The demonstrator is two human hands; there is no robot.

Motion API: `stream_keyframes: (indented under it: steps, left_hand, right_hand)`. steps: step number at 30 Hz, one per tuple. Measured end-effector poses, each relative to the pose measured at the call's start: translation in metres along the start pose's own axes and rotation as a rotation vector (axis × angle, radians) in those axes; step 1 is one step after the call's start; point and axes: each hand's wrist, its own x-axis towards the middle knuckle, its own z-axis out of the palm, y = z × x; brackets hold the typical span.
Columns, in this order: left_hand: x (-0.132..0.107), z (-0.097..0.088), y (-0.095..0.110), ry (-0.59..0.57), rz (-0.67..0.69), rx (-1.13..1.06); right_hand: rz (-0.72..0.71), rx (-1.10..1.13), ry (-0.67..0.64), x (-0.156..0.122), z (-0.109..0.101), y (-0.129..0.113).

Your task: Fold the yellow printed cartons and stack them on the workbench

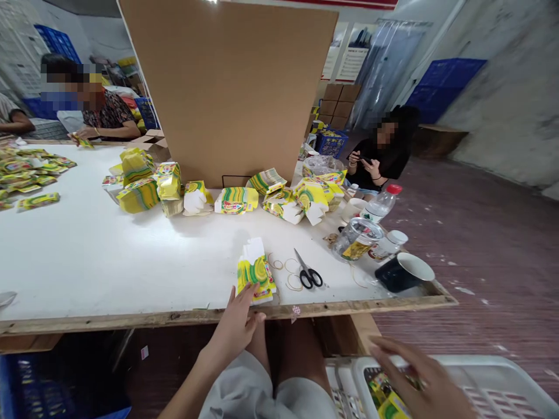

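Flat folded yellow-and-green cartons (255, 270) lie in a small stack near the table's front edge. My left hand (240, 314) rests its fingertips on the near end of that stack, fingers stretched out rather than wrapped round it. At the lower right, my right hand (419, 381) is over a white plastic basket (476, 366), somewhat blurred, its fingers apart and nothing visible in them. Yellow-and-green packets (391, 404) show inside the basket, partly covered by this hand. Black-handled scissors (310, 276) and several rubber bands (293, 282) lie right of the cartons.
Bundled cartons (236, 199) line the foot of a tall cardboard panel (231, 87). A dark mug (402, 273), a clear jar (356, 238) and bottles (384, 203) crowd the right edge. Packets (26, 169) are heaped at left. One person (379, 151) holds a phone; others sit far left.
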Motion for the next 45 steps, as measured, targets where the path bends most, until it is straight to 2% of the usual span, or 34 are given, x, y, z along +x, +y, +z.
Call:
stream_keyframes:
  steps: [3,6,8,10,13,15,17,19,21,24,26,28,33,36,41,43,45]
  left_hand:
    - [-0.001,0.004,-0.004,-0.042,0.028,0.019]
    - [-0.003,0.004,-0.006,-0.065,0.040,0.051]
    - [-0.005,0.002,-0.009,-0.071,0.055,0.043]
    - [-0.006,0.000,-0.012,-0.062,0.061,-0.006]
    - [-0.008,0.000,-0.012,0.074,-0.013,-0.166]
    - [-0.007,0.002,-0.006,0.202,-0.080,-0.372]
    - [-0.005,0.004,0.003,0.248,-0.137,-0.635]
    - [-0.002,0.007,0.013,0.189,-0.206,-0.891]
    - [-0.001,0.007,0.022,0.069,-0.273,-1.077]
    - [-0.002,0.005,0.031,-0.082,-0.294,-1.219]
    - [-0.003,0.003,0.035,-0.121,-0.278,-1.234]
    - [-0.004,0.003,0.038,-0.108,-0.279,-1.206]
    - [-0.001,0.010,0.039,0.062,-0.311,-1.058]
    - [0.000,0.015,0.035,0.095,-0.312,-1.005]
    - [-0.007,0.013,0.035,0.175,-0.211,-0.842]
    - [-0.011,0.009,0.037,0.139,-0.176,-0.771]
    - [-0.014,0.004,0.039,0.042,-0.147,-0.728]
  right_hand:
    - [0.058,0.235,-0.152,0.013,0.073,-0.043]
    - [0.083,0.347,-0.122,0.034,0.143,-0.081]
    - [0.086,0.383,-0.118,0.046,0.171,-0.093]
    - [0.098,0.431,-0.120,0.054,0.181,-0.095]
    - [0.132,0.530,-0.102,0.051,0.174,-0.088]
    - [0.163,0.613,-0.108,0.039,0.163,-0.084]
    - [0.187,0.697,-0.149,0.022,0.154,-0.085]
    - [0.241,0.832,-0.225,0.006,0.148,-0.089]
    - [0.322,0.994,-0.312,-0.007,0.146,-0.094]
    - [0.382,1.117,-0.391,-0.015,0.144,-0.099]
    - [0.362,1.104,-0.398,-0.016,0.142,-0.100]
    - [0.330,1.063,-0.393,-0.016,0.141,-0.101]
    - [0.292,0.977,-0.383,-0.021,0.141,-0.106]
    - [0.304,0.937,-0.352,-0.025,0.144,-0.107]
    - [0.252,0.849,-0.324,-0.024,0.144,-0.099]
    - [0.185,0.833,-0.345,-0.020,0.142,-0.095]
    - [0.118,0.849,-0.355,-0.015,0.139,-0.093]
